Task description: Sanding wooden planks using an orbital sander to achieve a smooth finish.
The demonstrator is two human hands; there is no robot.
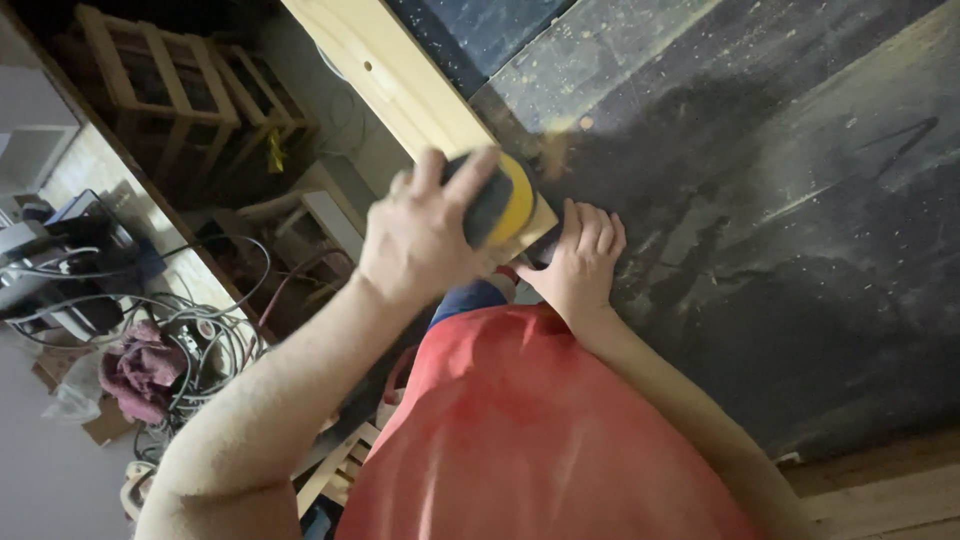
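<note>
While the left hand (415, 235) curls over the top of a yellow-and-dark sanding block (500, 205), its fingers wrap the block's rounded back and the thumb side faces the camera, so the grip is closed firmly on the tool. The forearm runs down and to the left from the wrist, bent at the elbow near the bottom edge of the view. The block sits pressed on the near end of a pale wooden board (400, 75), which lies slantwise along the edge of a dark, dusty workbench (780, 200) (fine sawdust speckles its surface). The right hand (580, 260) lies flat, palm down, fingers together and pointing up the bench, just beside the board's end and the block; it grips nothing. Its forearm slopes away to the lower right. A red shirt (530, 430) fills the bottom middle. Off to the left, below the bench, lie tangled cables (200, 330) and wooden frames (165, 70).
</note>
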